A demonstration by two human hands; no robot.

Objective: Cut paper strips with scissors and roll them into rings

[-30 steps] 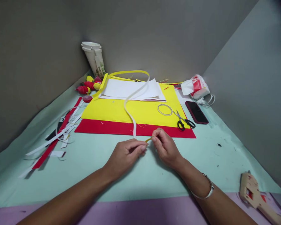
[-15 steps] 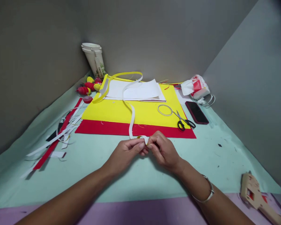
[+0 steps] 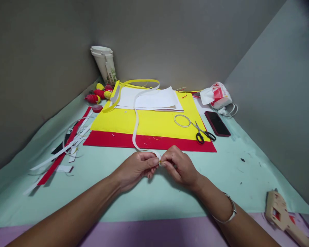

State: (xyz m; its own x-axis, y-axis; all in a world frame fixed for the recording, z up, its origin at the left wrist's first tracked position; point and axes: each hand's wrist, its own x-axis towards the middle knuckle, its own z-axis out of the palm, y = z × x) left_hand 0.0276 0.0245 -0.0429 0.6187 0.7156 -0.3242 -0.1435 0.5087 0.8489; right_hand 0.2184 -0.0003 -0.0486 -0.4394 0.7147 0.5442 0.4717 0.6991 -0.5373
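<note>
A long narrow strip [image 3: 136, 125], white on one face and yellow on the other, curves from the back of the table down to my hands. My left hand [image 3: 137, 168] pinches it near its end between thumb and fingers. Right beside it, my right hand [image 3: 179, 166] is closed with thumb and forefinger on the tip of the same strip; the tip itself is mostly hidden by the fingers. Beyond my hands lie a yellow foam-like sheet [image 3: 118, 121] on a red sheet [image 3: 113, 140] and white paper [image 3: 149, 99].
Scissors [image 3: 201, 133], a ring of tape [image 3: 182, 120] and a phone [image 3: 217, 123] lie to the right, with a tissue pack [image 3: 220, 96] behind. A glue gun [image 3: 280, 212] is at the front right. Cut strips [image 3: 58, 161], red-yellow rolls [image 3: 92, 98] and a cup [image 3: 104, 63] are left.
The strip's near part has swung left into a smoother curve, and the small loop at my fingers has flattened. My left hand has turned slightly; my right hand barely moved.
</note>
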